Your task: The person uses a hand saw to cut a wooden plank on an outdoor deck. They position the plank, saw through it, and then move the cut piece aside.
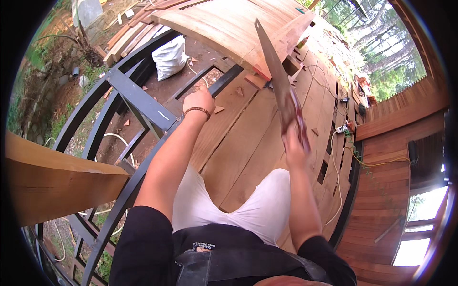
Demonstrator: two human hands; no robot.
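Observation:
A handsaw [279, 76] stands tip-up in front of me, its blade leaning a little to the left. My right hand [296, 148] is closed round its reddish-brown handle, slightly smeared by motion. My left hand [199, 100], with a beaded bracelet at the wrist, makes a fist over the edge of the plank deck [238, 133], beside the black metal beams. Whatever it may hold is hidden by the fingers. Beyond both hands lies a stack of wide wooden boards [214, 28], the saw blade crossing in front of its right end.
Black metal framing [143, 100] with open gaps runs along the left. A white sack [170, 58] sits on the ground behind it. A thick timber beam [71, 178] juts in from the left. Wood scraps, cables and a power strip [342, 129] lie on the deck, right of the saw.

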